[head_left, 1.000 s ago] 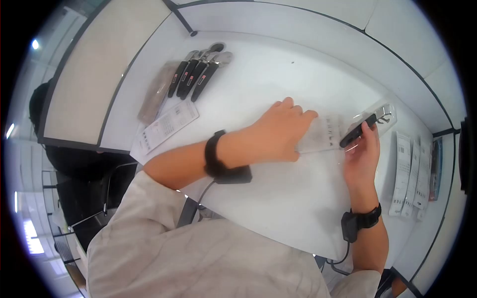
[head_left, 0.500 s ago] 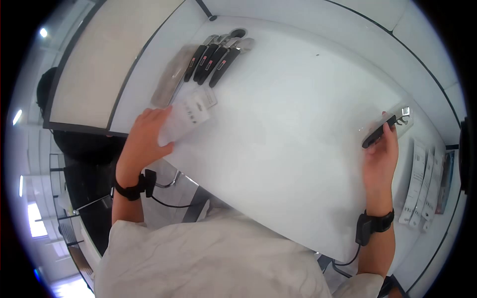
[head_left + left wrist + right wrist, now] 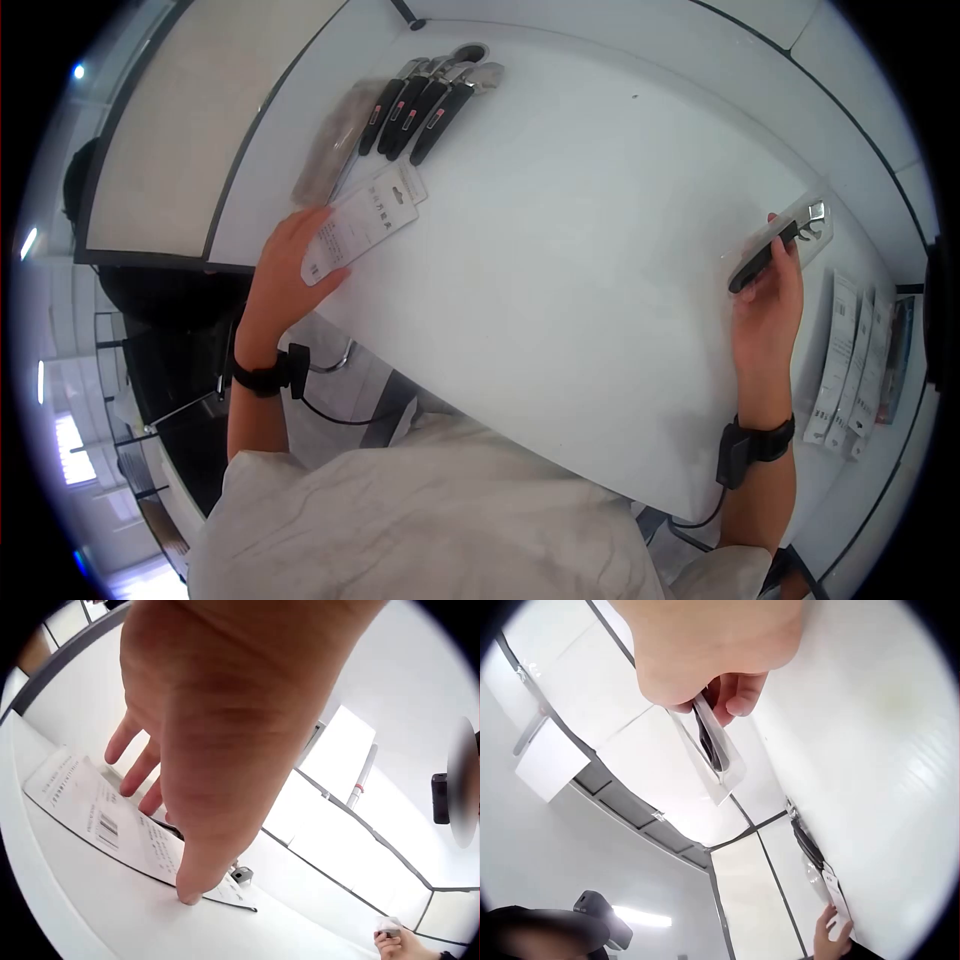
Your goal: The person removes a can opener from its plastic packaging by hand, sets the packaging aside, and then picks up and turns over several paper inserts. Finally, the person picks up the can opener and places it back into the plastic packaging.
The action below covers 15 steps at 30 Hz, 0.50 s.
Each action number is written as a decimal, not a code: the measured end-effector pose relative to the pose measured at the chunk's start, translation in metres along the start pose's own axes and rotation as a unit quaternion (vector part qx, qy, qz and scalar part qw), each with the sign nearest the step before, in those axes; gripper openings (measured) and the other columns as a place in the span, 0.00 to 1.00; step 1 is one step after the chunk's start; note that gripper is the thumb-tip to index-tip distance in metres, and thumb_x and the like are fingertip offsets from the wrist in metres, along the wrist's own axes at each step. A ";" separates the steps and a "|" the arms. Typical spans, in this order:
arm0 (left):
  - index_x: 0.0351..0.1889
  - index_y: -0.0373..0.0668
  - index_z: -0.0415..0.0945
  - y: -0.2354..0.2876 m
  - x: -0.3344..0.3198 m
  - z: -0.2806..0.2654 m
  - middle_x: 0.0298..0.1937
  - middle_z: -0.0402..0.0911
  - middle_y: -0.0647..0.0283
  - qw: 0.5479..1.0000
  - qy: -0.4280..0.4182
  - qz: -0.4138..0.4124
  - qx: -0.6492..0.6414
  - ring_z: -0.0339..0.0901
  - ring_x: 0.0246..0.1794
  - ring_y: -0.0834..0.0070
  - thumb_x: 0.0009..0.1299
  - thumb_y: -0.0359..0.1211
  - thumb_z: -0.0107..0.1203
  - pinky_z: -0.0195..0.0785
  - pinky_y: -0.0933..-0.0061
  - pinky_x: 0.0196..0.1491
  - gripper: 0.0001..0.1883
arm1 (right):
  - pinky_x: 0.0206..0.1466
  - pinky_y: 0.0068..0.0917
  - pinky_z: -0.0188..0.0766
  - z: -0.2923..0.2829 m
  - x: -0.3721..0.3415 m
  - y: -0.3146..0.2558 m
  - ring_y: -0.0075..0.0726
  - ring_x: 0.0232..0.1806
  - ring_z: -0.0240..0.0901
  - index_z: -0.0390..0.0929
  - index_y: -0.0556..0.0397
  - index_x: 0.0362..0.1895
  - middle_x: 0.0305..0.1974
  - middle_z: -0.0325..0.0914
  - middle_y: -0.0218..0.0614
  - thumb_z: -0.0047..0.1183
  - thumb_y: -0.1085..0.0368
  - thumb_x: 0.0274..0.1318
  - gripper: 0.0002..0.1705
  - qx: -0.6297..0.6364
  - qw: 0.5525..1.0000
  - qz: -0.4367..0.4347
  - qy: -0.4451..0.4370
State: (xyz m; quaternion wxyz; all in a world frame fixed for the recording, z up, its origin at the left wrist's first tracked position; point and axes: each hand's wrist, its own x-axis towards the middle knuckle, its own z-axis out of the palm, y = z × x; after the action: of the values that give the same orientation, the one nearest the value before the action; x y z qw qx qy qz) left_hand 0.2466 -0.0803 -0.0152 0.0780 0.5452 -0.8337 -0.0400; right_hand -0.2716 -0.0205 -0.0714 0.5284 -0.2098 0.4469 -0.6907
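In the head view, my left hand (image 3: 283, 275) spans a white printed card (image 3: 362, 222) with a hang hole, its thumb at the near long edge and its fingertips at the far one. A second card (image 3: 411, 181) shows partly underneath. The left wrist view shows a barcode (image 3: 108, 826) on the card side facing up. Over at the right, my right hand (image 3: 768, 315) grips a black-handled tool (image 3: 765, 262) with a metal head, inside clear plastic packaging (image 3: 823, 228). The plastic sticks out past the fingers in the right wrist view; the palm hides part of the handle.
Several black-handled metal tools (image 3: 440, 122) lie side by side at the back left, beside clear plastic packages (image 3: 332, 148). Several printed cards (image 3: 835, 355) lean by the right wall panel. Panels border the white table (image 3: 560, 300) at the back and sides.
My left hand has swept from the table's middle to the left with the white card, which now lies over the other card. The right hand keeps the packaged tool at the right.
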 end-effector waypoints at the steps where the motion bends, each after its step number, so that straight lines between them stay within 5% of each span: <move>1: 0.67 0.43 0.73 -0.001 -0.002 0.000 0.67 0.75 0.53 1.000 0.007 0.002 0.008 0.73 0.64 0.53 0.58 0.33 0.72 0.66 0.57 0.67 0.36 | 0.47 0.26 0.72 0.002 -0.001 -0.001 0.25 0.46 0.75 0.73 0.51 0.61 0.44 0.79 0.29 0.50 0.61 0.74 0.17 -0.001 1.000 0.001 0.006; 4: 0.64 0.43 0.75 -0.009 -0.005 0.004 0.60 0.79 0.54 0.997 0.056 0.045 0.002 0.74 0.60 0.55 0.57 0.32 0.73 0.67 0.60 0.62 0.35 | 0.49 0.26 0.72 0.003 0.000 0.000 0.25 0.46 0.75 0.73 0.52 0.62 0.44 0.78 0.29 0.50 0.62 0.74 0.17 0.004 1.000 0.007 0.010; 7: 0.58 0.42 0.79 0.015 -0.002 -0.004 0.48 0.81 0.55 0.995 0.058 -0.060 -0.055 0.76 0.49 0.56 0.57 0.28 0.72 0.70 0.64 0.55 0.28 | 0.47 0.25 0.71 0.004 0.000 0.000 0.25 0.46 0.75 0.73 0.52 0.62 0.44 0.78 0.28 0.49 0.62 0.74 0.17 -0.006 1.000 0.005 0.012; 10: 0.50 0.40 0.81 -0.007 -0.010 -0.004 0.38 0.81 0.63 0.997 0.068 0.011 -0.034 0.76 0.37 0.67 0.62 0.25 0.69 0.71 0.68 0.46 0.17 | 0.44 0.23 0.69 -0.001 0.002 0.002 0.23 0.45 0.74 0.73 0.52 0.63 0.45 0.78 0.27 0.49 0.61 0.74 0.18 -0.008 1.000 0.007 -0.002; 11: 0.48 0.39 0.81 -0.010 -0.013 -0.007 0.37 0.81 0.65 0.990 0.097 -0.063 -0.085 0.76 0.37 0.70 0.65 0.25 0.68 0.72 0.70 0.44 0.14 | 0.44 0.23 0.69 -0.003 0.001 0.001 0.23 0.45 0.74 0.73 0.52 0.63 0.45 0.78 0.27 0.49 0.61 0.74 0.18 -0.010 1.000 0.006 -0.008; 13: 0.45 0.37 0.82 -0.011 -0.016 -0.019 0.37 0.83 0.70 0.949 0.153 -0.207 -0.182 0.77 0.37 0.78 0.70 0.26 0.64 0.73 0.73 0.42 0.07 | 0.44 0.23 0.69 -0.007 0.002 0.001 0.23 0.45 0.74 0.73 0.53 0.64 0.45 0.78 0.28 0.49 0.61 0.74 0.19 -0.014 1.000 0.003 -0.020; 14: 0.49 0.35 0.82 -0.008 -0.014 -0.029 0.43 0.86 0.68 0.868 0.215 -0.284 -0.346 0.78 0.45 0.82 0.76 0.29 0.61 0.74 0.76 0.45 0.08 | 0.45 0.23 0.69 -0.003 0.001 0.002 0.23 0.46 0.74 0.72 0.53 0.65 0.46 0.78 0.28 0.49 0.61 0.74 0.20 -0.009 1.000 -0.001 0.001; 15: 0.56 0.32 0.79 -0.007 -0.014 -0.040 0.48 0.87 0.60 0.844 0.265 -0.255 -0.391 0.82 0.47 0.78 0.77 0.29 0.59 0.75 0.76 0.48 0.14 | 0.45 0.23 0.69 0.000 0.001 0.003 0.23 0.46 0.74 0.72 0.53 0.65 0.46 0.78 0.29 0.50 0.61 0.74 0.20 -0.004 1.000 -0.005 0.022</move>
State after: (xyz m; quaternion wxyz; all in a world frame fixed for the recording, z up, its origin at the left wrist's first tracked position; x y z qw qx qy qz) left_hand 0.2653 -0.0693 0.0215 0.4895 0.6527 -0.5282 -0.2353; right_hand -0.2700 -0.0213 -0.0735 0.5140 -0.1992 0.4603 -0.6959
